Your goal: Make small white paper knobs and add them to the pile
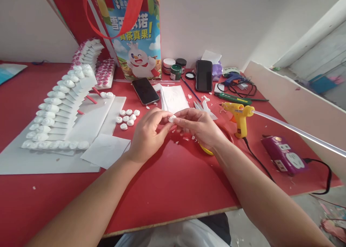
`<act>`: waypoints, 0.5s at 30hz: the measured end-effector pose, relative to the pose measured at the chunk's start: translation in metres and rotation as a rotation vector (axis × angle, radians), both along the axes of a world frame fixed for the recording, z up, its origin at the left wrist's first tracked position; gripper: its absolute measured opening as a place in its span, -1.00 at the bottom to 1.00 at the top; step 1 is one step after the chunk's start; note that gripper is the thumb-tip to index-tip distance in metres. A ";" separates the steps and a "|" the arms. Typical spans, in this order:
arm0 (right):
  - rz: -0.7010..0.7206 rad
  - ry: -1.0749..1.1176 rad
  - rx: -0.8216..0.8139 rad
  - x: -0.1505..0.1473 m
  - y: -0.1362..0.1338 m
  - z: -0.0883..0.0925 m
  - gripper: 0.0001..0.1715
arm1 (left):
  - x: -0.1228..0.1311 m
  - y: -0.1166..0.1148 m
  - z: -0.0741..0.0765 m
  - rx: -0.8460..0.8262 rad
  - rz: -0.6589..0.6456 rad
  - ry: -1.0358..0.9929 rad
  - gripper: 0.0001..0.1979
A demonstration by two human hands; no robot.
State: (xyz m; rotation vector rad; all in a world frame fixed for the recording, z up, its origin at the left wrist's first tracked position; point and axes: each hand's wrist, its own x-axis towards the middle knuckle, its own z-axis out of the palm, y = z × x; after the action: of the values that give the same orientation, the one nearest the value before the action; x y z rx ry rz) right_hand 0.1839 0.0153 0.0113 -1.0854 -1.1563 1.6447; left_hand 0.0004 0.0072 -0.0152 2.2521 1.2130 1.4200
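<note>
Above the red table, my left hand [148,133] and my right hand [198,126] meet, fingertips pinching one small white rosette [172,119] between them. Both hands are closed on it, and the fingers partly cover it. Left of my left hand lies a group of several similar white rosettes [130,118]. Under my right hand is a pair of scissors [205,149], its yellow handle partly hidden. White scraps [186,139] are scattered around the hands. Just beyond them sits a stack of white sheets [174,98].
A white stepped model [65,110] edged with rosettes stands at left on white boards [16,164]. At right are a yellow glue gun [239,117] with a long glue stick and a purple box [283,155] with a cable. Phones [145,91], paint jars [175,72] and a bag [137,30] stand behind.
</note>
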 end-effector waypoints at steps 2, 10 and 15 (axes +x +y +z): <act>0.005 0.017 0.012 -0.001 0.000 -0.002 -0.60 | 0.001 0.000 0.000 -0.024 -0.013 -0.006 -0.92; -0.002 0.278 -0.307 0.004 0.007 -0.003 -0.82 | 0.001 -0.002 0.004 -0.086 -0.101 -0.072 -0.80; 0.019 0.429 -0.504 0.007 0.013 -0.001 -0.84 | -0.003 0.000 0.004 -0.173 -0.014 -0.215 -0.84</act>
State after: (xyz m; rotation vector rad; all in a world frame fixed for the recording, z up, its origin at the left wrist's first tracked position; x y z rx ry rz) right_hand 0.1914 0.0278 0.0099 -0.9439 -0.4855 2.1174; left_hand -0.0023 0.0070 -0.0113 1.9352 1.1971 1.4477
